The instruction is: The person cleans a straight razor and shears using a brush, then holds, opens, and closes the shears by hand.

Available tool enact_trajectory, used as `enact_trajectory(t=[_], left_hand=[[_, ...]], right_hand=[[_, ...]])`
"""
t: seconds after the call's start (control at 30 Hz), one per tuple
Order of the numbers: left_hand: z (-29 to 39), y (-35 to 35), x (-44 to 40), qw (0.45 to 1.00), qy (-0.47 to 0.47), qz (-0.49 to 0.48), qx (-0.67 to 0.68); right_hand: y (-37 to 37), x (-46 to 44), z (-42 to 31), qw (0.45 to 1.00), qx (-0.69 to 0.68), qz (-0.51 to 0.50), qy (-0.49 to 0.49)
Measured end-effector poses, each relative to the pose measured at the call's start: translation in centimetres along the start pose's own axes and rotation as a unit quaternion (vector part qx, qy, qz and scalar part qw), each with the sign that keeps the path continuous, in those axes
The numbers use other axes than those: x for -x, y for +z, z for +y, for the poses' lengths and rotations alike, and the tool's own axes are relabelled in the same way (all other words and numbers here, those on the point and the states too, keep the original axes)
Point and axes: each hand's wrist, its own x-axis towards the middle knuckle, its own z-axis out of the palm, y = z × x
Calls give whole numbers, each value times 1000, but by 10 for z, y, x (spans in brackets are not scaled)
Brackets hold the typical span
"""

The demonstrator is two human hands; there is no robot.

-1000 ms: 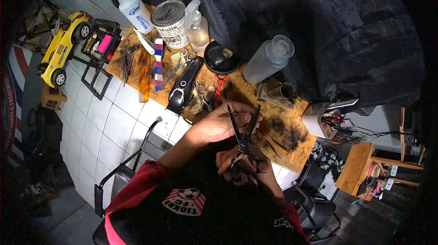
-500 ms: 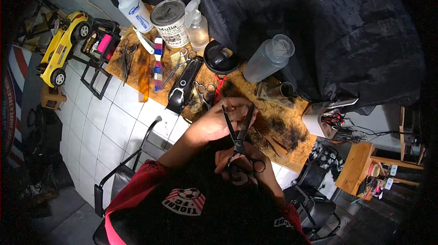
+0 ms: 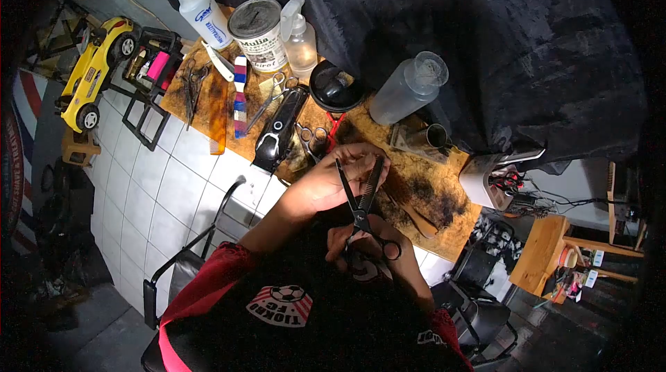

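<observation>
My right hand (image 3: 345, 241) is closed round the handles of dark thinning scissors (image 3: 361, 215). Their two blades stand apart and point away from me; the right-hand blade has comb-like teeth. Just behind the blades is my left hand (image 3: 336, 181), with loosely bent fingers near the toothed blade's tip. I see nothing held in it; whether it touches the blade is unclear. Beyond it on the wooden table (image 3: 454, 233) lie a black hair clipper (image 3: 281, 129), silver scissors (image 3: 310, 140) and a red-handled item (image 3: 336, 129). A wooden-handled brush (image 3: 416, 219) lies to the right.
A clear bottle (image 3: 406, 91), spray bottle (image 3: 300, 46), labelled can (image 3: 260, 39), white bottle (image 3: 206, 17) and black bowl (image 3: 336, 88) stand at the table's back. Combs, including an amber one (image 3: 218, 122), lie left. Black chairs (image 3: 187, 275) flank me; a dark curtain (image 3: 541, 60) hangs behind.
The scissors have shifted very slightly left, with their blades still apart. Both hands keep almost the same place, and the table items look unchanged.
</observation>
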Motion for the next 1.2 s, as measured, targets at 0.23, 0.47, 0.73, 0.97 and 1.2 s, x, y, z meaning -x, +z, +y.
enact_trajectory(t=[0.23,0.47,0.73,0.97,1.2], left_hand=[[0,-3,-3,997,-10,-43,64],[0,-20,-10,991,-45,-60,109],[11,23,-14,971,-80,-60,217],[10,25,-17,962,-93,-59,251],[10,21,-14,953,-91,-64,282]], right_hand=[[-15,0,12,999,-11,-50,-14],[-13,-5,3,995,9,-102,-5],[-50,-7,69,988,42,-85,-120],[-33,-25,42,951,0,-229,-209],[-51,-23,44,974,8,-187,-125]])
